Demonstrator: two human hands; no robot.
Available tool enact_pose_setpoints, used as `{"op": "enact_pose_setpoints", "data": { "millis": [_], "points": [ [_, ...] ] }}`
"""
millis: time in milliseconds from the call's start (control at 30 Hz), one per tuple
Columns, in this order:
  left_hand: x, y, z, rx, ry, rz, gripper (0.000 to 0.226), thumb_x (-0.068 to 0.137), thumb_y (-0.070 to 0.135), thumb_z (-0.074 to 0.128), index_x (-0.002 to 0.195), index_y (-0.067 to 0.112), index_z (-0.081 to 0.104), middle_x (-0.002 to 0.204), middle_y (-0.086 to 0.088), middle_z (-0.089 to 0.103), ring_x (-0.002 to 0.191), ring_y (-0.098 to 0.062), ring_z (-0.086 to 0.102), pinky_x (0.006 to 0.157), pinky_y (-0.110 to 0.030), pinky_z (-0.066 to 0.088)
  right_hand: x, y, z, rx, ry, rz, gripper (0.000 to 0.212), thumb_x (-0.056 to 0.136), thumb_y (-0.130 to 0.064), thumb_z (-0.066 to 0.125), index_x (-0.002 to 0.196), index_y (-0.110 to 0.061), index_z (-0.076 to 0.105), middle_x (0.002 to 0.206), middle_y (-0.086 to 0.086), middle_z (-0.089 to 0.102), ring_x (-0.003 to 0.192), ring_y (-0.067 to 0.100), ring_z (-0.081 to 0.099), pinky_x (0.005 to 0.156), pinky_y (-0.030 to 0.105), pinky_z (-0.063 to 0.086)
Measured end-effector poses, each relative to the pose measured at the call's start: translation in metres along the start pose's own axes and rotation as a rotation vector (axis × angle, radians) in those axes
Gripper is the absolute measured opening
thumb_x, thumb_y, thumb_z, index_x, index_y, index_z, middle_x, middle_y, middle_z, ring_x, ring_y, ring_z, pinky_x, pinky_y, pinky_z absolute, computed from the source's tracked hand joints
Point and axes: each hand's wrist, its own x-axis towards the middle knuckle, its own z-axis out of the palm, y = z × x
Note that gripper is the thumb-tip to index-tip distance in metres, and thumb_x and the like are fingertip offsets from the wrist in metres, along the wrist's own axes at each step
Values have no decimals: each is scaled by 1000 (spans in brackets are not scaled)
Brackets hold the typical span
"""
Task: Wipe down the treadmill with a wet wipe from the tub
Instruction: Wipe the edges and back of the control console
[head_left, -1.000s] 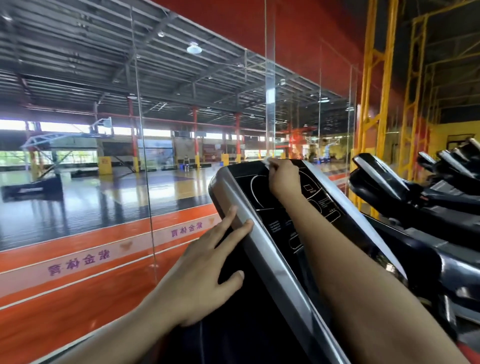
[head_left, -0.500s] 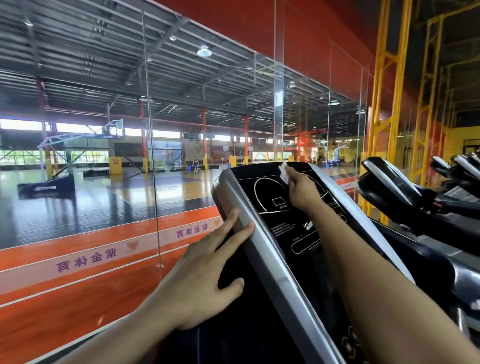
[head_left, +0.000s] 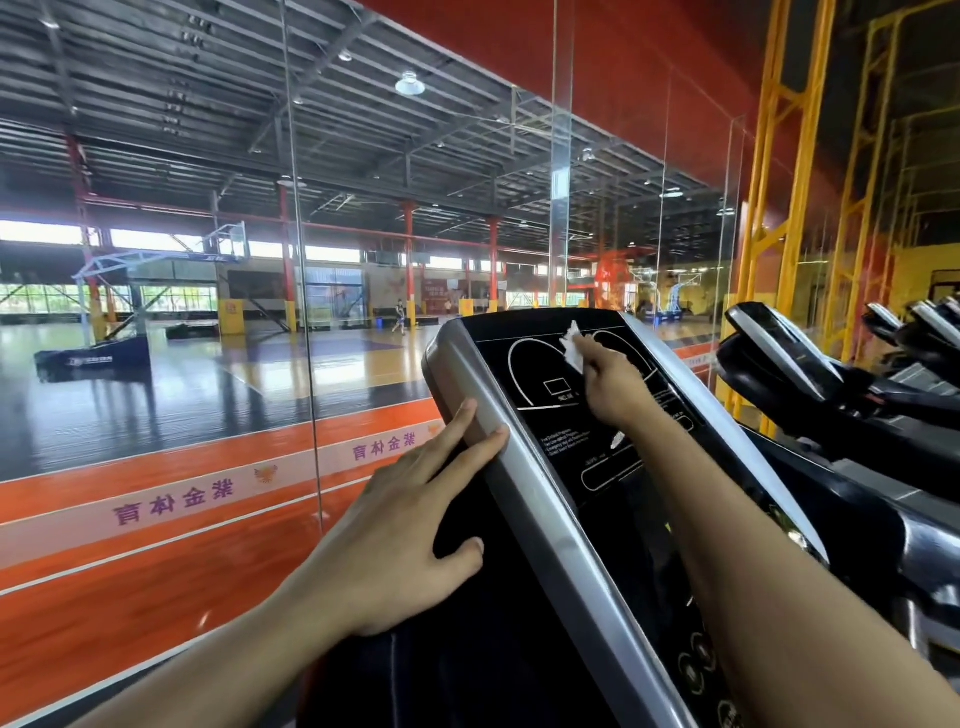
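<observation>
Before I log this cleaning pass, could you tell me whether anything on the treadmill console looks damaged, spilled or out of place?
Nothing stands out. The black console panel looks intact, with no visible spill. The right hand holds the white wipe against its upper part, and the left hand rests its straight fingers on the silver side trim.

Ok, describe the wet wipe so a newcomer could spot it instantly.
Find the nearest treadmill console, the black panel with silver edges facing the glass wall. Near its top, the right hand holds the wet wipe against the panel. It is the only crumpled white thing there.
</observation>
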Motion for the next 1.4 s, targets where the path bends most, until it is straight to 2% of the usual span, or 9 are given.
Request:
{"op": "enact_pose_setpoints", "data": {
  "millis": [200,300,367,467,633,733,1000,1300,1400],
  "points": [
    [1,-1,2,-16,19,6,92,94,46,60,149,65,-11,153,39,-33,152,5,-2,124,-30,13,-63,-36,27,37,-106,-525,53,104,-3,40,151,-26,44,156,-4,41,139,-2,41,115,13,27],
    [1,-2,2,-32,26,3,91,94,44,60,150,64,-8,154,39,-31,152,3,2,124,-30,14,-41,-9,6,13,17,-209,47,106,-10,37,148,-28,47,140,12,57,85,-1,59,81,18,49],
    [1,-3,1,-46,34,0,90,94,42,61,151,64,-6,155,39,-29,153,2,3,124,-32,15,-31,-3,-2,26,57,14,45,107,-12,35,149,-25,47,142,18,55,81,6,59,70,17,48],
    [0,-4,0,-59,43,1,89,95,41,61,151,64,-3,155,40,-28,153,2,2,125,-34,15,-40,-28,9,127,12,-58,46,105,-7,39,145,-24,52,135,10,62,61,-4,58,51,8,43],
    [3,-7,5,-91,136,-7,83,93,34,60,153,60,9,161,38,-13,150,4,8,123,-26,15,-84,-82,24,314,-136,-298,48,103,1,40,140,-23,59,118,-30,63,112,-16,56,98,8,41],
    [4,-9,8,-145,202,-64,77,93,31,59,154,55,20,163,34,3,148,7,11,119,-18,14,-78,-97,29,247,-153,-364,47,103,-3,41,143,-23,57,144,-19,52,134,-10,43,113,14,33],
    [0,-12,10,-293,272,-210,56,93,24,56,148,27,46,149,9,52,137,-10,44,107,-16,29,-66,-145,43,-62,-88,-375,34,106,-21,48,137,-17,60,149,-4,53,125,9,51,87,5,32],
    [2,-11,13,-305,266,-181,35,95,16,54,129,23,54,128,6,60,120,-15,53,104,-33,40,-194,-62,24,-151,-58,-364,73,90,0,66,150,-35,45,165,-15,19,148,-1,23,110,1,19],
    [4,-10,13,-284,257,-166,32,94,14,53,124,23,56,123,5,60,118,-18,54,103,-34,40,-162,-84,33,-211,-47,-438,66,96,-3,59,153,-31,40,167,-4,17,151,13,23,114,17,29]
  ]
}}
